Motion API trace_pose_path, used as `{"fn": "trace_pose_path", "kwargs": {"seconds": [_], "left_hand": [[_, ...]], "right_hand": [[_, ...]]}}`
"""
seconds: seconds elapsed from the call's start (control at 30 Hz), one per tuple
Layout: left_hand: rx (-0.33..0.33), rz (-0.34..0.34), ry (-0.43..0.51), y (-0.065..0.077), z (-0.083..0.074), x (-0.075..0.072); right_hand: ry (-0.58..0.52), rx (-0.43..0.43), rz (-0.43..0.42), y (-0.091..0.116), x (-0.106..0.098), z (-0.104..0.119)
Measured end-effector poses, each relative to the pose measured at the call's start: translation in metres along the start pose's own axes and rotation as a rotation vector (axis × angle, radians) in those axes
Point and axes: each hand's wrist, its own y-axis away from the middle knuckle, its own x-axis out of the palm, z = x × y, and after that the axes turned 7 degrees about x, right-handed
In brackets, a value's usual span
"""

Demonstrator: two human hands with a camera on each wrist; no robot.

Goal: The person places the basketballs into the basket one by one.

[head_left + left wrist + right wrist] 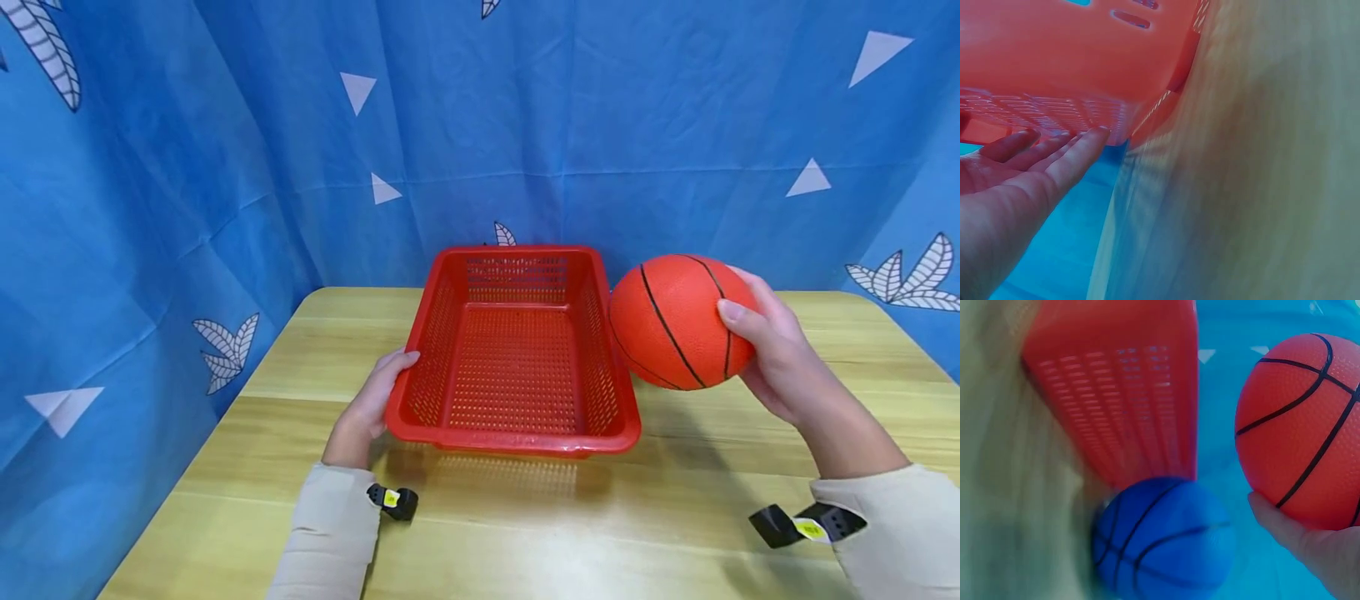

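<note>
A red plastic basket point(517, 367) with slotted walls stands on the table, nothing inside it. At its left side, my left hand point(375, 396) grips the rim, the thumb over the edge. In the left wrist view the other fingers point(1075, 159) lie fairly straight against the outer wall. My right hand point(783, 358) holds a small orange-red basketball point(667, 325) with black lines, up beside the basket's right rim. A blue basketball point(1163, 544) rests by the basket in the right wrist view; in the head view the raised ball mostly hides that spot.
The light wooden table point(480, 533) reaches back to a blue curtain point(480, 108) printed with white triangles and leaves. More curtain hangs along the left side. The basket's back edge is close to the curtain.
</note>
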Motion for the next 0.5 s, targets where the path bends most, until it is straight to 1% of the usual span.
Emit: {"fn": "trace_pose_path", "kwargs": {"seconds": [0.17, 0.27, 0.37, 0.43, 0.5], "left_hand": [[0.012, 0.018, 0.005, 0.000, 0.001, 0.000], [0.018, 0.027, 0.007, 0.000, 0.001, -0.001], [0.022, 0.020, 0.003, 0.001, 0.001, -0.001], [0.023, 0.017, -0.003, 0.001, 0.001, -0.001], [0.021, 0.017, -0.008, 0.001, 0.001, -0.001]], "right_hand": [[0.142, 0.028, 0.024, -0.026, 0.026, 0.012], [0.310, 0.071, -0.026, -0.043, 0.042, 0.013], [0.495, 0.131, -0.075, -0.061, 0.057, 0.009], [0.593, 0.166, -0.088, -0.072, 0.065, 0.005], [0.667, 0.185, -0.090, -0.082, 0.071, 0.000]]}}
